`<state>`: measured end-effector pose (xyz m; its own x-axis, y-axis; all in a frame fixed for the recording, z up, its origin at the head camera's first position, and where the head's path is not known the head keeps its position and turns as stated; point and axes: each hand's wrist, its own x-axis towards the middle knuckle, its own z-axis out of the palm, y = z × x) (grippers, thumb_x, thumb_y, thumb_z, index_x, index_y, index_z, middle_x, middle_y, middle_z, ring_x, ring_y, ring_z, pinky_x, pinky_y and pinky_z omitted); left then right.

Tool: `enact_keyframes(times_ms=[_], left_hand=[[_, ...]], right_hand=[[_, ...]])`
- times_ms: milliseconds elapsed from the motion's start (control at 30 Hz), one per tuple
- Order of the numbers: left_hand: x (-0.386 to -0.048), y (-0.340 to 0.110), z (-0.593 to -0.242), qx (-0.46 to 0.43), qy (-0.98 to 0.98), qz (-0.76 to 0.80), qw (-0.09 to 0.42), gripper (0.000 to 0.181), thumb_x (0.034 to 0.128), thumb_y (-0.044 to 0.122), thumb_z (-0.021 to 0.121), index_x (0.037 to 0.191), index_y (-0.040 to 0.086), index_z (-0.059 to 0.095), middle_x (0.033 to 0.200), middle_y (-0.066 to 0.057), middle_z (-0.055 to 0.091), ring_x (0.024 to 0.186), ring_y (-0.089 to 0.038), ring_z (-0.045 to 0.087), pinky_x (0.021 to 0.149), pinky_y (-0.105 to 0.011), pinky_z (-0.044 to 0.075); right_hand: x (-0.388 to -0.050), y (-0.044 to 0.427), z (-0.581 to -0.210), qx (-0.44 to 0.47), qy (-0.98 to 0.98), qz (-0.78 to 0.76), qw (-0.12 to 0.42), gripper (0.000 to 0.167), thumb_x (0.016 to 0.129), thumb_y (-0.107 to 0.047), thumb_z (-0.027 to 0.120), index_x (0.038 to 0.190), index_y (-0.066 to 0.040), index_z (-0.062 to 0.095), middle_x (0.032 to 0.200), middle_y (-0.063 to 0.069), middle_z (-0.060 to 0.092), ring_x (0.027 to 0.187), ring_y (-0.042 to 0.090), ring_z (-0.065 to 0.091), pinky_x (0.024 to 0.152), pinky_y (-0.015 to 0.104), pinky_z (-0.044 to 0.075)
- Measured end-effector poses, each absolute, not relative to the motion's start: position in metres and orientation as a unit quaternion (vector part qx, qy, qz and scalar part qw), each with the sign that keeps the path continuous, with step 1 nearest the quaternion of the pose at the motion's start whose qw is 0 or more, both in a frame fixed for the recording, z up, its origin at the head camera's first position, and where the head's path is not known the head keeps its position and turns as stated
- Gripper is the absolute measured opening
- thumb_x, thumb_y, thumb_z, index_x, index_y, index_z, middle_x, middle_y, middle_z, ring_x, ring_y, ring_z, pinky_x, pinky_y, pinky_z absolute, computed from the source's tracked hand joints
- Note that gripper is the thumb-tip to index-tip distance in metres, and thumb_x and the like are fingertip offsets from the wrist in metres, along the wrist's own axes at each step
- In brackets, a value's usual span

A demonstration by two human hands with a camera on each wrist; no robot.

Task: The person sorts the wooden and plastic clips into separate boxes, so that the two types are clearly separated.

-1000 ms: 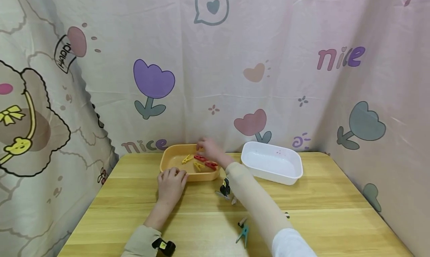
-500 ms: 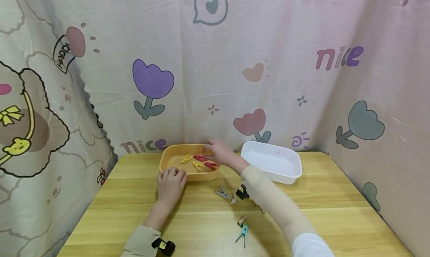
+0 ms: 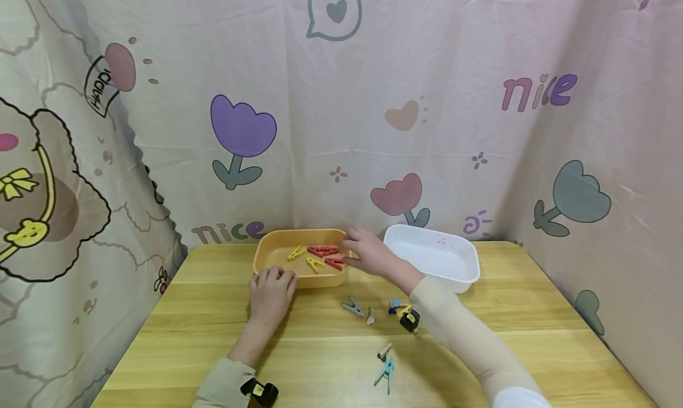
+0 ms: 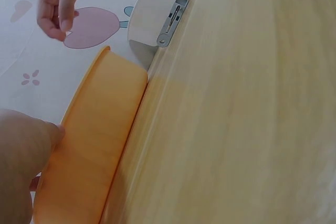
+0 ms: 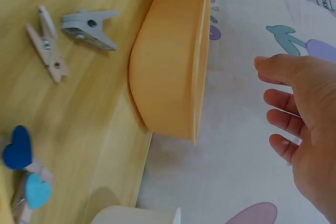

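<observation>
Far left, tilted lettering (image 3: 101,86) on the curtain (image 3: 331,111), too skewed to read surely. Lower along, a printed "nice" (image 3: 228,232). Your left hand (image 3: 271,298) has its fingers grasping the near rim of the orange tub (image 3: 322,281), at the back of the worktop (image 3: 213,337); your knuckles block part of the inside. In the tub: two yellow clips (image 3: 313,264), then red clips (image 3: 323,251), overlapped, count unclear. Grey clip (image 3: 353,308) in front. Your right hand (image 3: 370,252) is by the tub's right end, fingers loosely curled, released. Wooden clip (image 3: 370,316) and teal clip (image 3: 386,370) nearer you. Heart clips (image 5: 38,191) sit partly behind the wrist camera (image 3: 409,319), its label too small to read. White tub (image 3: 434,251), partly covered by your wrist. Upper right, another "nice" (image 3: 539,92).
</observation>
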<state>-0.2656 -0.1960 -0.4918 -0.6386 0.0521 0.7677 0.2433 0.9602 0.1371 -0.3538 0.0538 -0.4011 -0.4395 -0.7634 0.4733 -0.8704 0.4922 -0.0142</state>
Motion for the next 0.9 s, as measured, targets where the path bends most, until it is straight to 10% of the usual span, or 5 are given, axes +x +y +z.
enact_keyframes(times_ms=[900], left_hand=[[-0.266,-0.196,-0.493,-0.077,-0.902,-0.119,0.407,0.014,0.0837,0.025,0.076,0.087,0.012,0.073,0.088,-0.01,0.063,0.084,-0.034,0.056,0.083,-0.058,0.042]], right_hand=[[-0.28,0.118,-0.437,0.513,-0.822,0.124,0.212,0.021,0.077,-0.018,0.081,0.094,-0.018,0.068,0.098,-0.003,0.06,0.089,0.014,0.054,0.078,0.03,0.048]])
